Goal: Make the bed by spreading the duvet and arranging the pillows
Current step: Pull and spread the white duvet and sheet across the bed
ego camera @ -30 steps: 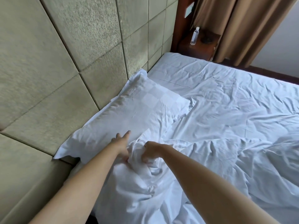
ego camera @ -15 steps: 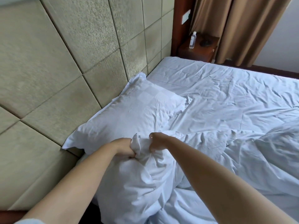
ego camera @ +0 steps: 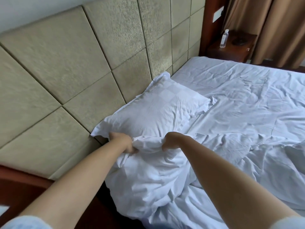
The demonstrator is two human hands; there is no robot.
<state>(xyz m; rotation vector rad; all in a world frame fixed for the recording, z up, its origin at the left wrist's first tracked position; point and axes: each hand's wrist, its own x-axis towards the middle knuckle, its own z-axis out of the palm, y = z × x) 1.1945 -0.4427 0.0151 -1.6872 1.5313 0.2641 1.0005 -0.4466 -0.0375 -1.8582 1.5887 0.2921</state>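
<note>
A padded headboard [ego camera: 82, 66] runs along the left; a white pillow [ego camera: 158, 111] lies flat against its base; just below the pillow, the person's left hand [ego camera: 123, 142] grips a bunched edge of the white duvet [ego camera: 148, 176], fingers curled tight into the cloth; the right hand [ego camera: 171, 140] clutches the same edge; right of the pillow lies a creased sheet [ego camera: 247, 100]; beyond the pillow, a bottle [ego camera: 224, 38] stands on a nightstand [ego camera: 231, 50].
</note>
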